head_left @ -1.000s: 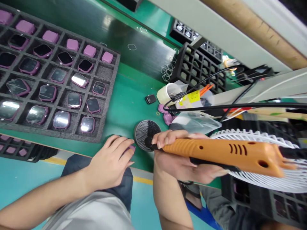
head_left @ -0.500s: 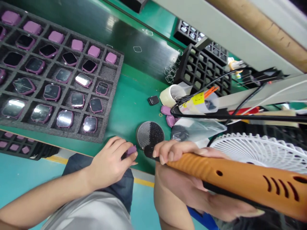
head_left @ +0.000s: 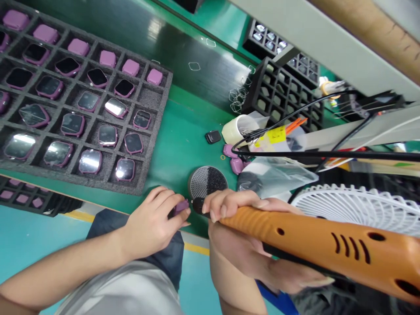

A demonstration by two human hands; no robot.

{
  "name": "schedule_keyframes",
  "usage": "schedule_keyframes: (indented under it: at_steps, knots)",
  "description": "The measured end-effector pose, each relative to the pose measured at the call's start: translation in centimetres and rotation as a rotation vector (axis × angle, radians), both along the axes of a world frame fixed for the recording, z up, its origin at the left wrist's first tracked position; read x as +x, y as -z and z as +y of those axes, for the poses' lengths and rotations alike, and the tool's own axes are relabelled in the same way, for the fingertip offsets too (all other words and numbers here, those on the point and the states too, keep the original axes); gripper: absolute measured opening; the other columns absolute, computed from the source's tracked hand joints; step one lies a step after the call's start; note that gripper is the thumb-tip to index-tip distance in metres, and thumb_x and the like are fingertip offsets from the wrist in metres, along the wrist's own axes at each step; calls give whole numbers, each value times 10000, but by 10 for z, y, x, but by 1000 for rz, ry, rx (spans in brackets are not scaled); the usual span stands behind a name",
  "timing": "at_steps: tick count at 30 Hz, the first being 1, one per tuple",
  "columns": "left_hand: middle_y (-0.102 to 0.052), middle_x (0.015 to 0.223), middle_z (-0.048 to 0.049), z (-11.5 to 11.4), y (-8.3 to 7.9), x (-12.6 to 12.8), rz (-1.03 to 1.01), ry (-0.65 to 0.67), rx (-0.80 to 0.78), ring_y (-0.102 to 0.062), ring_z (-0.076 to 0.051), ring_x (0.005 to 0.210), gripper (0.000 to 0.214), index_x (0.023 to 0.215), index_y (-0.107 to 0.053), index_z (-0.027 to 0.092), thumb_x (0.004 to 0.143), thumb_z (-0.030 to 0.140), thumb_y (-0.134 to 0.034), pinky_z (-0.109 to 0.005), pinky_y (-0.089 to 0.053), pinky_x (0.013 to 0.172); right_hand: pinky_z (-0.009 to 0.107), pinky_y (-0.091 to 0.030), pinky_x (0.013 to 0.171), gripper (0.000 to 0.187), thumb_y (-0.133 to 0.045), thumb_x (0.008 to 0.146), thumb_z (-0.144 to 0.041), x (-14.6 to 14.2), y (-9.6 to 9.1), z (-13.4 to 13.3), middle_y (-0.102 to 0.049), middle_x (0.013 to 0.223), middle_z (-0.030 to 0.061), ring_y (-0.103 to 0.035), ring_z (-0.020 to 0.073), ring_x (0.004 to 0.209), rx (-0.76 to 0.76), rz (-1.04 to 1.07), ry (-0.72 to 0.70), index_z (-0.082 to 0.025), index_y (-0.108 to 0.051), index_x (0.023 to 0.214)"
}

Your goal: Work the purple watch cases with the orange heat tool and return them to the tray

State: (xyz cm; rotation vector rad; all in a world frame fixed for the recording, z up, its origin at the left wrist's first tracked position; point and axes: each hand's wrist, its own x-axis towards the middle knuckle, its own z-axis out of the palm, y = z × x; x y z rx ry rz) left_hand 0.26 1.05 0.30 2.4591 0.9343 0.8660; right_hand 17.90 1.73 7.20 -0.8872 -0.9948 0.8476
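Note:
My left hand is closed around a small purple watch case at the table's front edge, with most of the case hidden by my fingers. My right hand grips an orange power tool with vent slots; fingers lie over its ribbed front end. The tool's dark nose points left, close to the case; whether they touch I cannot tell. Just behind, a round dish shows a perforated grey half and a speckled black half. Left of my hands lies a grey foam tray of purple watches.
Behind the dish are loose purple cases, a black block, a cream cup and a clear plastic bag. A black cable crosses at right above a white fan guard. Black trays stand farther back.
The orange tool and my right hand have shifted slightly left, its nose nearer the case. My left hand holds the case nearly as before; the view has moved a little.

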Motion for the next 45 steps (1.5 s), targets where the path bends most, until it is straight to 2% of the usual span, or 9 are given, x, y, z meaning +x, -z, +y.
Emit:
schedule_keyframes:
  at_steps: [15,21,24,28,32,35,39,41,45]
  knots:
    - [-733,1251,-132,0,0,1,-7,-6,4,-643,-291,1137,191,1227,-753,166,1061,258,-726,-519,-585,1040,366,-512,538,657,-435,989,-860,-14,8,1,-675,784,-12,-593,178,611,31,32,-10,-316,-744,1192]
    - [-741,1228,-125,4,0,1,-30,-17,-22,-653,-281,1123,206,1226,-729,176,1058,294,-753,-513,-591,1033,350,-519,516,736,-458,882,-973,-8,13,7,-675,781,-27,-610,172,584,24,15,-108,-356,-740,1167]
    - [-739,1202,-128,2,-1,1,-33,-25,-40,-674,-290,1124,256,1222,-686,156,1055,334,-764,-514,-609,1045,348,-517,512,681,-462,930,-920,-1,10,8,-660,774,-36,-592,163,563,58,66,-98,-354,-747,1179]
    - [-695,1245,-133,2,-16,-12,-19,-34,-85,-713,-233,1109,196,1291,-648,168,1098,200,-652,-394,-667,972,365,-510,503,685,-484,944,-890,11,4,8,-655,767,-4,-558,173,573,145,111,-13,-310,-769,1170]
    - [-677,1330,-119,54,-51,-38,49,-53,16,-709,-212,1228,386,1399,-634,213,1058,42,-571,-373,-650,1072,380,-497,494,684,-486,955,-875,16,7,7,-664,778,17,-547,192,583,166,154,2,-296,-777,1173]
    - [-683,1415,-130,132,-74,-54,178,-198,142,-680,-260,1350,440,1395,-664,191,1007,2,-577,-445,-588,1196,360,-498,492,603,-578,934,-847,14,11,7,-668,802,-3,-565,190,590,175,186,11,-324,-762,1173]
    - [-620,1592,-203,221,-78,-57,454,-341,35,-641,-327,1460,709,1584,-563,97,897,-75,-532,-474,-527,1257,352,-522,491,590,-657,884,-851,13,14,9,-691,796,-19,-587,181,569,171,209,-27,-327,-753,1138]
    - [-629,1594,-226,239,-72,-53,500,-333,13,-663,-336,1437,812,1651,-486,60,854,-91,-531,-462,-538,1236,352,-534,491,604,-690,857,-857,14,13,11,-696,782,-24,-587,175,555,173,212,-17,-315,-750,1118]
    - [-725,1452,-232,239,-59,-46,536,-313,9,-728,-343,1311,771,1660,-475,37,894,-43,-519,-462,-586,1139,348,-545,483,598,-745,830,-835,16,12,11,-701,775,-21,-607,175,555,176,212,-19,-301,-747,1099]
